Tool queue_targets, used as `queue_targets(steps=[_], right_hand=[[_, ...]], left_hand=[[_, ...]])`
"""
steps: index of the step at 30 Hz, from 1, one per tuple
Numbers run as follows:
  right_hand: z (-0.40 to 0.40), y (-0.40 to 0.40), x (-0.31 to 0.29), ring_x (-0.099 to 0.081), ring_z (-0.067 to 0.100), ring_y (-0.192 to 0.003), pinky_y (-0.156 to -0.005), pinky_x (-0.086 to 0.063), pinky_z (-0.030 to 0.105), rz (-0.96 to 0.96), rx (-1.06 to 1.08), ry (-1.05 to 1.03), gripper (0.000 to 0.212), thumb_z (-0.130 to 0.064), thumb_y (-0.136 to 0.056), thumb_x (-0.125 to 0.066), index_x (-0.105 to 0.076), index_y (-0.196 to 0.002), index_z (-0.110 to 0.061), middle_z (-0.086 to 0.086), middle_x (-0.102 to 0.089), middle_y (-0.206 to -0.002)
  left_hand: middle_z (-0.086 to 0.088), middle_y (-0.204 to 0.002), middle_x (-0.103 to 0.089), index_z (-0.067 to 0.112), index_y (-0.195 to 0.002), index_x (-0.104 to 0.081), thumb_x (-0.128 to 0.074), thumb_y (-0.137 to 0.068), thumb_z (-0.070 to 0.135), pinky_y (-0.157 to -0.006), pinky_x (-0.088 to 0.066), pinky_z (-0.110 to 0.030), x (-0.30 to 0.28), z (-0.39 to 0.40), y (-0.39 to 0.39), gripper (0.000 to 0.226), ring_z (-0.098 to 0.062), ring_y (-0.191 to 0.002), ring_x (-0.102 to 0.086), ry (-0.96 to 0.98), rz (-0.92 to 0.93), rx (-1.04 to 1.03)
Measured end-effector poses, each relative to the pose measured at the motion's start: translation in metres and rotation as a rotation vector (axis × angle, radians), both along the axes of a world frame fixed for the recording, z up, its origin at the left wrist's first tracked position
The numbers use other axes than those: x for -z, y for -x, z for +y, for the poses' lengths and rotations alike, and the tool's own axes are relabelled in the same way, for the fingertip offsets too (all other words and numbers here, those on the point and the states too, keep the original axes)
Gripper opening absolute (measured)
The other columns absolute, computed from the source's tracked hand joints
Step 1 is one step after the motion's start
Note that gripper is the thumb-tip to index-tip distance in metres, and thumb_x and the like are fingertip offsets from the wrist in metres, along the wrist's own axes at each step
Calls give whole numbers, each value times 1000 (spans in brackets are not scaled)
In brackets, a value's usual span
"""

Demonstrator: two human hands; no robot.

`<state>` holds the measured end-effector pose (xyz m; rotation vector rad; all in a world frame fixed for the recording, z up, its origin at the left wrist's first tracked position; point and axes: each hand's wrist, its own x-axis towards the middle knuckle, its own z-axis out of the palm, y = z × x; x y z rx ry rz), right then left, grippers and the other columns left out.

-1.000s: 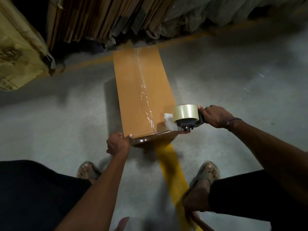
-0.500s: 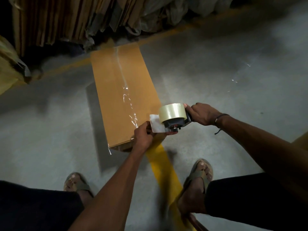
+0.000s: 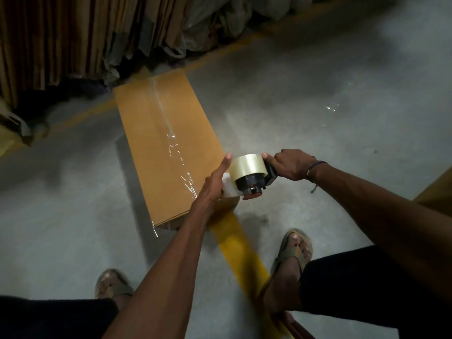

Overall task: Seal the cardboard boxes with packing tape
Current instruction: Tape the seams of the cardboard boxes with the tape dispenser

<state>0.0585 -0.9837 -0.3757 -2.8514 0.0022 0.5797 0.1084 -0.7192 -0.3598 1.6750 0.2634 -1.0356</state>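
A long brown cardboard box (image 3: 159, 143) lies on the concrete floor, with a strip of clear tape (image 3: 171, 140) running down its top seam. My right hand (image 3: 292, 165) grips the handle of a black tape dispenser (image 3: 252, 182) that carries a roll of clear tape (image 3: 247, 166), held at the box's near right corner. My left hand (image 3: 212, 184) lies flat, fingers stretched out, against the box's near right corner and the white end of tape beside the dispenser.
Flattened cardboard sheets (image 3: 61, 37) and plastic wrapping (image 3: 220, 23) are stacked along the back. A yellow floor line (image 3: 237, 250) runs from the box toward my sandalled feet (image 3: 296, 245). Another brown box edge (image 3: 437, 189) shows at the right.
My left hand left the box's near left corner, crossed to the dispenser and now lies flat beside the roll. The dispenser stayed at the near right corner.
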Motion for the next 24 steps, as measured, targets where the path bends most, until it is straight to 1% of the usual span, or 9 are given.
queue_targets(steps=[1,3,4,7,11,14,17,21,24], right_hand=[[1,-1,0,-58,20,-61,-64,-40,31,6,-1,-1,79,-66,-102,-6,-58,-71,-16,8,-60,-64],[-1,-4,-2,-58,20,-62,-65,-40,31,24,-10,-3,80,-67,-100,-5,-60,-73,-15,9,-61,-66],[-2,-7,-4,-59,20,-63,-66,-41,32,35,-14,3,81,-68,-99,-5,-60,-74,-15,9,-61,-67],[-3,-11,-6,-60,19,-66,-69,-42,31,70,-1,6,79,-65,-103,-7,-62,-79,-14,8,-63,-70],[7,-11,2,-56,17,-67,-71,-40,33,43,10,14,74,-64,-103,-7,-58,-76,-18,6,-60,-71],[10,-10,1,-55,17,-64,-68,-41,34,-6,-1,36,76,-65,-102,-7,-57,-73,-17,5,-58,-68],[11,-8,-4,-55,18,-63,-65,-41,34,-48,0,58,72,-61,-106,-11,-55,-70,-18,5,-56,-66],[16,-3,-8,-53,17,-60,-65,-46,35,-74,18,115,72,-60,-107,-11,-58,-72,-17,3,-56,-64],[15,0,-7,-51,16,-59,-62,-42,33,-96,26,151,70,-59,-107,-11,-56,-71,-19,2,-55,-64]], left_hand=[[-27,-126,-67,14,-134,-65,-61,-55,101,-104,-51,-53,5,-9,-8,118,-42,-114,-68,-12,61,32],[-20,-141,-61,22,-142,-58,-76,-38,96,-102,-54,-58,15,-23,-19,129,-42,-115,-67,-37,171,67],[-17,-143,-60,22,-141,-57,-85,-37,88,-96,-57,-58,24,-28,-23,127,-39,-113,-68,-22,222,51],[-22,-136,-62,14,-137,-56,-102,-38,60,-80,-61,-59,49,-40,-28,119,-42,-105,-72,45,253,-57],[-10,-128,-69,27,-138,-58,-98,-30,71,-84,-59,-61,102,-28,-38,123,-40,-108,-72,20,219,-205],[-12,-129,-70,21,-136,-62,-100,-39,64,-87,-60,-59,49,-20,-15,112,-39,-107,-73,85,193,-240],[-19,-123,-71,8,-129,-66,-103,-39,55,-80,-61,-58,19,-19,-4,108,-42,-103,-73,200,191,-270],[-10,-118,-74,14,-123,-69,-91,-39,72,-81,-62,-43,13,-16,3,104,-33,-105,-72,81,68,-246],[-5,-116,-75,19,-123,-70,-85,-33,85,-88,-60,-43,16,-15,3,113,-30,-103,-72,-1,51,-221]])
